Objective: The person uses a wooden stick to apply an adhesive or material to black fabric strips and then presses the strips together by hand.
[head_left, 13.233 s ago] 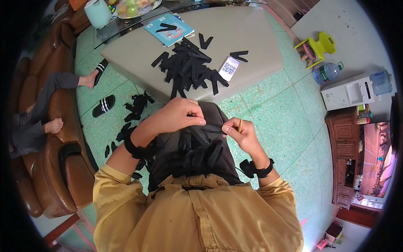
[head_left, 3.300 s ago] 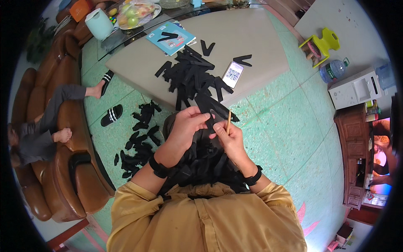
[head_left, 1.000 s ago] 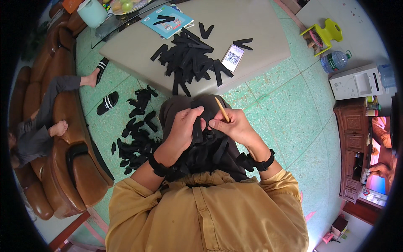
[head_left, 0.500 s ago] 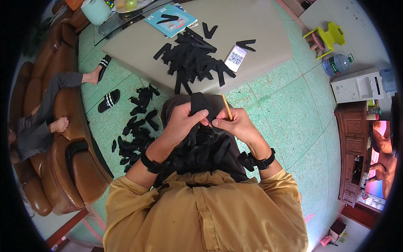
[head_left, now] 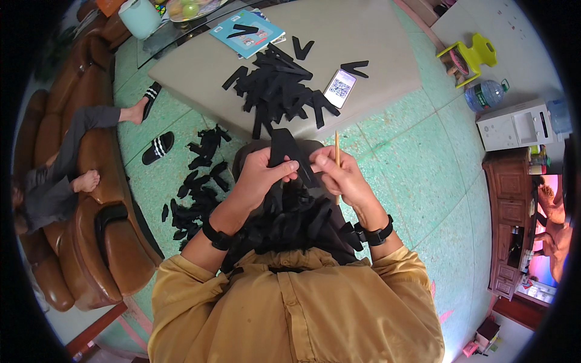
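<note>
My left hand is closed on a flat black fabric piece, with the thumb across its front. The piece stands upright over my lap, and its narrow lower end points toward my right hand. A thin pointed wooden stick is gripped in my right hand, nearly vertical and passing through the curled fingers. My right fingertips are just beside the fabric's edge; whether they touch it I cannot tell. More black fabric pieces lie in a loose heap across my lap below both hands.
Ahead is a grey padded bench bearing a pile of black strips, a phone and blue booklets. Black pieces cover floor at my left, near a slipper. A person's leg extends from the brown sofa.
My right hand has drawn slightly away from the fabric piece, and the stick has turned from slanted to nearly upright. The fabric's lower end shows more; my left hand keeps its hold.
</note>
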Motion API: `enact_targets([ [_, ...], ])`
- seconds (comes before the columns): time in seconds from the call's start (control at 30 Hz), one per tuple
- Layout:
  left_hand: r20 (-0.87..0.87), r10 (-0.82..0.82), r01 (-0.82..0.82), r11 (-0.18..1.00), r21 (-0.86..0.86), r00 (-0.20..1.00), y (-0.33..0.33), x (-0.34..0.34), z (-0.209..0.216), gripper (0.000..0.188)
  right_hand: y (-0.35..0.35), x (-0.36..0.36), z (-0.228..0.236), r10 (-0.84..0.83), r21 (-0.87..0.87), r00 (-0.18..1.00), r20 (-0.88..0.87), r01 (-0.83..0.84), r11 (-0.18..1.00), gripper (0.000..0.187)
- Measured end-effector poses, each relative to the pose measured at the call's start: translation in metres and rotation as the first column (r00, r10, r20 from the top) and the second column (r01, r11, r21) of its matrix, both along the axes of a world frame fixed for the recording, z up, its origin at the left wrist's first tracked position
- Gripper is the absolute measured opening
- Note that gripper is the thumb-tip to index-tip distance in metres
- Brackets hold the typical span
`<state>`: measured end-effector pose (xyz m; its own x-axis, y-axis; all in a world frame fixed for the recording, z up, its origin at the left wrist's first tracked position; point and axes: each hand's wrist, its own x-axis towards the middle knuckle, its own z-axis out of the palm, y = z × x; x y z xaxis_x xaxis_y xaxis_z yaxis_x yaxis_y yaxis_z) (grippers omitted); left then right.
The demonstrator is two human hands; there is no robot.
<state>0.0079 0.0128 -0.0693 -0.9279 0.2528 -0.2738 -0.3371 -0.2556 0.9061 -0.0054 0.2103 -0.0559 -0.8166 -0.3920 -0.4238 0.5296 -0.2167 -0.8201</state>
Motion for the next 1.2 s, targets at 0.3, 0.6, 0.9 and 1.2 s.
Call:
enact_targets([
  [0.3, -0.04, 0.078, -0.077, 0.996, 0.044, 0.996, 0.011, -0.004, -0.003, 0.005, -0.012, 0.021, -0.016, 0.079, 0.063, 0.986, -0.148, -0.07, 0.996, 0.019],
  [0.6, -0.117, 0.04, -0.04, 0.999, -0.003, 0.992, 0.017, -0.002, -0.001, 0.005, -0.004, 0.023, -0.015, 0.088, 0.061, 0.97, -0.225, -0.076, 0.995, 0.02],
  [0.9, -0.105, -0.118, 0.118, 0.993, -0.006, 0.987, 0.009, -0.002, 0.0, 0.018, 0.008, 0.02, -0.011, 0.068, 0.223, 0.901, -0.429, 0.033, 0.974, 0.012],
  [1.2, -0.155, -0.151, 0.135, 0.985, -0.109, 0.976, 0.011, 0.004, 0.008, 0.012, -0.006, 0.012, -0.01, -0.025, 0.156, 0.869, -0.494, 0.117, 0.981, 0.015],
])
